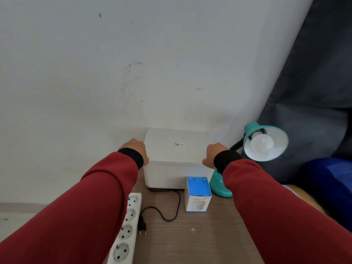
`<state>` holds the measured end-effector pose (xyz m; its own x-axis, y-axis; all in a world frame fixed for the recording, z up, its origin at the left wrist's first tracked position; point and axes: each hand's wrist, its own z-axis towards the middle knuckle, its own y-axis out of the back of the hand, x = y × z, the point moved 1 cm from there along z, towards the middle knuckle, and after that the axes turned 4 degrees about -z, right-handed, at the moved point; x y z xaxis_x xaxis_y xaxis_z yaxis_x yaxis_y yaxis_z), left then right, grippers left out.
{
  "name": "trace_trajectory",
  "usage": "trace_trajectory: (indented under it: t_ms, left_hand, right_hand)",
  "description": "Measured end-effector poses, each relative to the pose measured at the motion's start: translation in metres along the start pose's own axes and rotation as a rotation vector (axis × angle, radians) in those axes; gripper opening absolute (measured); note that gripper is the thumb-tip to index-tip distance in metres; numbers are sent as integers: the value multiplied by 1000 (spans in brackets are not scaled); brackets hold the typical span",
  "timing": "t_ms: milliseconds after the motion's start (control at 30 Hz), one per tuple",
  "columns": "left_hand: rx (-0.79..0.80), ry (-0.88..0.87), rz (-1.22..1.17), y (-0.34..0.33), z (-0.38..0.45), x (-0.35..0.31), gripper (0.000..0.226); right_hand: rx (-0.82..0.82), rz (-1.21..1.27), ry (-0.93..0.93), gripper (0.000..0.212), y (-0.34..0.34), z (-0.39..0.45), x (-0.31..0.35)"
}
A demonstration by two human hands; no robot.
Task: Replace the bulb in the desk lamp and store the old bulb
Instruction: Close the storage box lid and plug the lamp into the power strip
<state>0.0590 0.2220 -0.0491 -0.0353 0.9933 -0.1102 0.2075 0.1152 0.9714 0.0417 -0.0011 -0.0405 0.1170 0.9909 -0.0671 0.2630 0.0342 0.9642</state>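
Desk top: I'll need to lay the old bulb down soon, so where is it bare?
Bare wood lies nearest the camera, between the power strip and right sleeve. It is crowded farther back around the bulb box, storage box and lamp base.

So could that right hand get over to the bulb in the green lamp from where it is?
Probably yes. The right hand grips the side of the white box, and the bulb sits just beside it in the open-faced lamp shade, with nothing between. It would have to let go of the box first.
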Motion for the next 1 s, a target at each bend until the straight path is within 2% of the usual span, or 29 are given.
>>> trace_trajectory:
  t_ms: [67, 267, 433, 500, 633, 900, 1000]
  left_hand:
    - [5, 12, 13, 6, -12, 6, 21]
    - [-37, 33, 50, 17, -48, 27, 26]
    - [-53, 46, 57, 10, -76, 47, 23]
    - [-46, 63, 55, 2, -85, 57, 25]
    - [-23, 97, 51, -13, -97, 78, 26]
    - [70, 98, -85, -67, -105, 102, 31]
    - [134, 107, -153, -98, -105, 106, 34]
  right_hand:
    - [14, -30, 14, 15, 6, -11, 4]
    - [32, -60, 92, 28, 16, -42, 25]
    - [27, -63, 140, 27, 1, -62, 53]
    - [37, -50, 155, 26, -10, -68, 67]
    - [56, -44, 207, 45, -32, -77, 95]
    - [131, 8, 321, 37, -92, -89, 139]
    - [155, 159, 321, 36, -119, -95, 145]
